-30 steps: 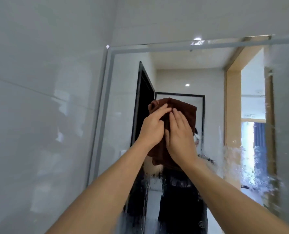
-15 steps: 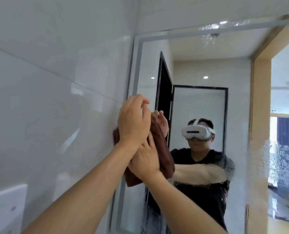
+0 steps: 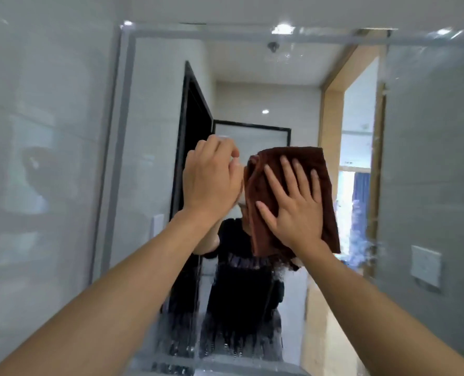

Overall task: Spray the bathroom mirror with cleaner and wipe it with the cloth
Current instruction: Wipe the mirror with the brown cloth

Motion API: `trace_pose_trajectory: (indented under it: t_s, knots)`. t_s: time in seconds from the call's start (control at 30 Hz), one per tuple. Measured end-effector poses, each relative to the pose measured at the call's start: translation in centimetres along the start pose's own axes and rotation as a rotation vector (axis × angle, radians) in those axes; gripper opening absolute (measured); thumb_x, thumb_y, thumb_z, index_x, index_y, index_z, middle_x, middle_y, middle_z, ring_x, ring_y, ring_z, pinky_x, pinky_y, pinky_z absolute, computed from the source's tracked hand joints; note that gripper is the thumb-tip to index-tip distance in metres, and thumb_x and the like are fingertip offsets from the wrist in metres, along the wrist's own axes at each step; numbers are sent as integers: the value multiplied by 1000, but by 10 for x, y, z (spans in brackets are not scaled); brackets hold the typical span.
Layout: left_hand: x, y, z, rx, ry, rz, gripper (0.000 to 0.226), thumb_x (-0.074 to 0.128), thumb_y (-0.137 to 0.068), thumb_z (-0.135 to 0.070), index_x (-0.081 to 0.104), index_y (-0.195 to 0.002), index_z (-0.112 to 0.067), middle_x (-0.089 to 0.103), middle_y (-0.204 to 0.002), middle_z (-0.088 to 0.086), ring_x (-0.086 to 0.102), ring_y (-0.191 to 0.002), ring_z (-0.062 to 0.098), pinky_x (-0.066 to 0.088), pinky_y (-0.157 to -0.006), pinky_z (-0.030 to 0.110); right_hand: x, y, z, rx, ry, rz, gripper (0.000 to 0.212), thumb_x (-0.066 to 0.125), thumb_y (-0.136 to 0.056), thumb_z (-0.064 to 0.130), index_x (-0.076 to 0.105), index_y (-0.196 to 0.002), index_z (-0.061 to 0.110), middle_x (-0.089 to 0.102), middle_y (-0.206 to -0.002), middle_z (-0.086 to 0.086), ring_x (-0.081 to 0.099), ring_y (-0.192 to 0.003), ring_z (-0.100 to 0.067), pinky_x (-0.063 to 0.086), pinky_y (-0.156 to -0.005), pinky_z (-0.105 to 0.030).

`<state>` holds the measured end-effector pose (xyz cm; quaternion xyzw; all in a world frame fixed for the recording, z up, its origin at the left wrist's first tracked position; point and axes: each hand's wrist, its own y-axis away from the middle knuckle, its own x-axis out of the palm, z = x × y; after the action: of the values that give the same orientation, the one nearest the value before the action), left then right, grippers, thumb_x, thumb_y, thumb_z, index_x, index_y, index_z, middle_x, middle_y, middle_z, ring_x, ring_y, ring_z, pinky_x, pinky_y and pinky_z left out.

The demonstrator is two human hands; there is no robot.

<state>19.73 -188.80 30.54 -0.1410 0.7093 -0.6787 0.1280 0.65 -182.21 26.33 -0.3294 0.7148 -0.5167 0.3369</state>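
We are in the wiping step: our right hand (image 3: 293,207), fingers spread wide, presses the brown cloth (image 3: 306,164) flat against the mirror (image 3: 252,77) near its middle; our left hand (image 3: 211,180) hovers just beside it, loosely curled, holding nothing; droplets cling to the lower glass and right side, so the next stroke should, we judge, carry the cloth there; no cleaner bottle is in view.

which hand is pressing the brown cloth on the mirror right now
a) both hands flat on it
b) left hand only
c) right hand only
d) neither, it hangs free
c) the right hand lies flat with fingers spread on the cloth against the mirror, while the left hand is beside the cloth, loosely curled.
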Motion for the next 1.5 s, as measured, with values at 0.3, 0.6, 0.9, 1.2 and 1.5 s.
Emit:
trace_pose_trajectory:
  t_s: [0.3,0.6,0.9,1.2,1.5]
  knots:
    - [40,-9,-46,134,-143,205,41,46,-96,-27,57,-135,-20,54,-142,4,49,-131,24,39,-110,45,-24,53,-158,561,100,0,74,30,-95,57,42,-151,9,23,-165,-15,21,-153,-36,17,-122,-58]
    - [7,-25,12,-85,-292,184,35,55,-94,-20,61,-128,-16,58,-134,10,54,-123,32,40,-104,49,-16,-76,-40,149,-15,-54,71,42,-92,62,39,-154,27,23,-167,-8,18,-154,-32,10,-124,-55]
    - [61,-73,-42,159,-200,142,44,38,-97,-32,52,-137,-19,51,-143,7,49,-130,28,40,-108,47,-21,-153,-107,38,19,-103,74,35,-91,67,28,-158,36,22,-168,-4,19,-155,-26,11,-125,-50]
    - [112,-98,-101,255,-110,91,49,50,-99,-38,42,-147,-30,41,-154,4,45,-134,25,34,-112,43,-63,-126,-306,494,92,-79,86,21,-89,68,37,-154,13,17,-168,-9,14,-155,-31,10,-125,-53]
    - [81,-119,-104,203,-163,110,43,44,-100,-39,46,-142,-28,41,-153,4,42,-138,24,35,-113,42,-57,-216,-191,165,18,-13,71,43,-93,60,30,-156,32,13,-169,-6,7,-155,-33,1,-124,-58]
